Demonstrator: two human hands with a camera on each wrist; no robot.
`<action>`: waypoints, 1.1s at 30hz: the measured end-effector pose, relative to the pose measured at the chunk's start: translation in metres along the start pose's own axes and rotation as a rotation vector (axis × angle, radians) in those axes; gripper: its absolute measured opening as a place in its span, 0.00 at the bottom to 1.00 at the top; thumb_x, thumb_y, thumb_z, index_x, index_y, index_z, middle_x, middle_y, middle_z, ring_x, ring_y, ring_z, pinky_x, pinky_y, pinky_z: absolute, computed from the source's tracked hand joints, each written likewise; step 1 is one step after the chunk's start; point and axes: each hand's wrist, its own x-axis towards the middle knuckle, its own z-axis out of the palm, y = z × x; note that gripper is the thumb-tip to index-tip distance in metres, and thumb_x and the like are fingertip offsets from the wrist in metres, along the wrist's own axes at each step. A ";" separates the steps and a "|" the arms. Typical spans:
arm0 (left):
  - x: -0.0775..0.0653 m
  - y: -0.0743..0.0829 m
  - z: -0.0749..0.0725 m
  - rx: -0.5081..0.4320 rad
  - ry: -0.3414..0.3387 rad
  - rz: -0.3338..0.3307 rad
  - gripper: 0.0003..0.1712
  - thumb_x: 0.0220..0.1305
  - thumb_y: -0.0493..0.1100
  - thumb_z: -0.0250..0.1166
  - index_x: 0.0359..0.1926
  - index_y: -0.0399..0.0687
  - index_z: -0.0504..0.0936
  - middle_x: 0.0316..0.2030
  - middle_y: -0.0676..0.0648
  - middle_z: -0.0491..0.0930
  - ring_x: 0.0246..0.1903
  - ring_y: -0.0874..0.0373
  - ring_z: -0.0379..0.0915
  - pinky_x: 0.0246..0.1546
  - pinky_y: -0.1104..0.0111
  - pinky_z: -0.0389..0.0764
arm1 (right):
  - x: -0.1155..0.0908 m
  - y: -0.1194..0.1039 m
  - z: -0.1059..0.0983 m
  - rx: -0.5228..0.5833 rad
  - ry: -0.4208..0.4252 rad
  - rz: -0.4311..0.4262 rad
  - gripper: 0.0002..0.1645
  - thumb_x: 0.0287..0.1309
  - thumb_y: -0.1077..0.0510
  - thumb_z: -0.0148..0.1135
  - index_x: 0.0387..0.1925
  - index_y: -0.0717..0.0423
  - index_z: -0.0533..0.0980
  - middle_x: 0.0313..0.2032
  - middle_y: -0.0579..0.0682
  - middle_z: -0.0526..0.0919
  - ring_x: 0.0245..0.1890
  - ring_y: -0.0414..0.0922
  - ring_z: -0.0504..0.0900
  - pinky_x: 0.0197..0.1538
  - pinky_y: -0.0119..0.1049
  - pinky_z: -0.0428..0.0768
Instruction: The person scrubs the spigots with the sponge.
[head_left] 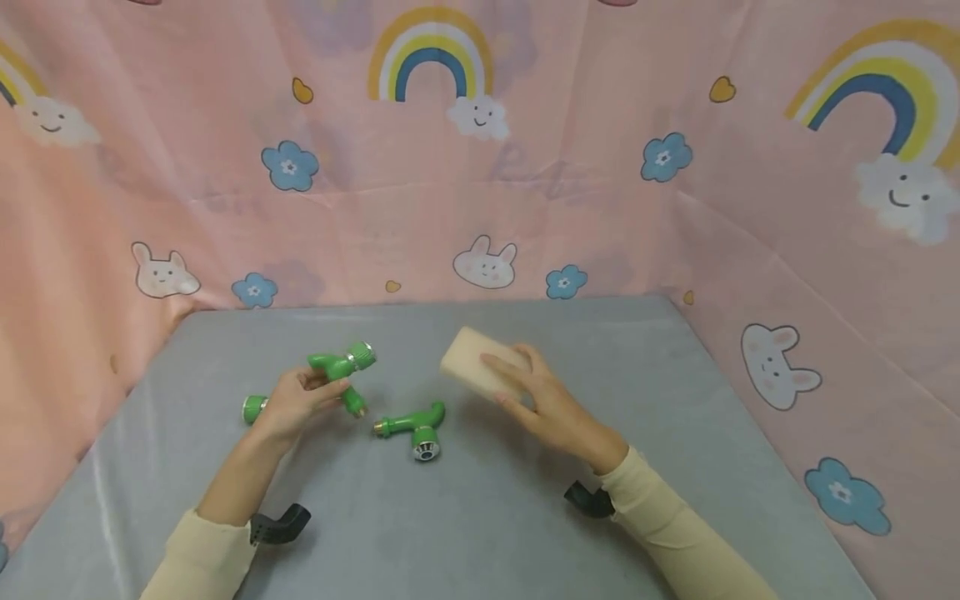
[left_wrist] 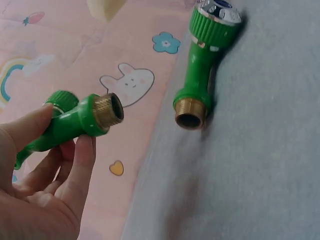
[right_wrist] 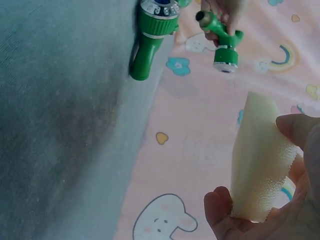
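My left hand (head_left: 291, 405) pinches a green tap (head_left: 347, 371) between thumb and fingers, held above the table. Its ribbed green collar points up and right; the brass threaded end (left_wrist: 108, 110) faces away from the palm in the left wrist view. A cream sponge (head_left: 480, 363), a thick foam block, is gripped by my right hand (head_left: 553, 410) and tilted in the air. Between the hands a second green tap (head_left: 411, 423) lies on the table, its silver-rimmed outlet towards me. Behind the left hand, a third green piece (head_left: 253, 408) is mostly hidden.
A grey cloth covers the table (head_left: 480, 533). Pink printed fabric (head_left: 585, 225) hangs around the back and sides. Black wrist mounts (head_left: 281, 525) stick out from both sleeves.
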 end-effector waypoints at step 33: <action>-0.026 0.015 0.061 -0.076 -0.437 0.217 0.39 0.77 0.41 0.55 0.77 0.28 0.48 0.60 0.22 0.74 0.53 0.48 0.82 0.47 0.66 0.85 | -0.003 -0.022 0.018 -0.148 0.118 -0.237 0.35 0.57 0.65 0.70 0.67 0.49 0.74 0.65 0.65 0.68 0.62 0.60 0.72 0.59 0.54 0.81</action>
